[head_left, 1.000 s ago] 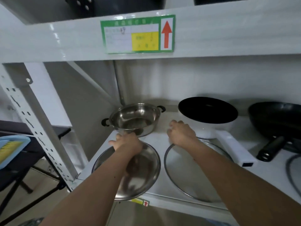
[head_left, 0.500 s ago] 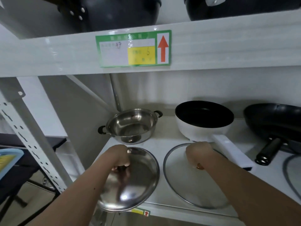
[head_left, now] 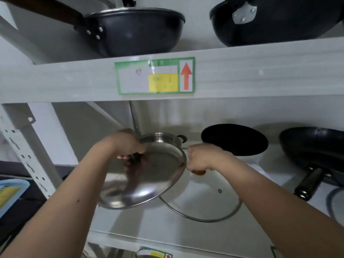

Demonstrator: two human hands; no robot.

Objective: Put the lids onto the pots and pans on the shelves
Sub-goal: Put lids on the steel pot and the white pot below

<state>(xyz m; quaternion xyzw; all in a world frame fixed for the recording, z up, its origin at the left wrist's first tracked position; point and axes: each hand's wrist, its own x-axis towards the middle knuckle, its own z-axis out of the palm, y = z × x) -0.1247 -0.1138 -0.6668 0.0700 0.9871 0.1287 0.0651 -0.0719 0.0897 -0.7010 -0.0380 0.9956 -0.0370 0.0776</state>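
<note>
steel lid (head_left: 145, 175) held tilted above the shelf (head_left: 167, 229), left hand (head_left: 128, 146) closed round its knob. right hand (head_left: 200, 158) is closed on the brown knob of the glass lid (head_left: 204, 203), its near rim low over the shelf. behind, the steel pot (head_left: 163, 139), white pan (head_left: 234, 139) and black pan (head_left: 312, 146) stand uncovered. no lid seated yet in view; placement of all remains.
</note>
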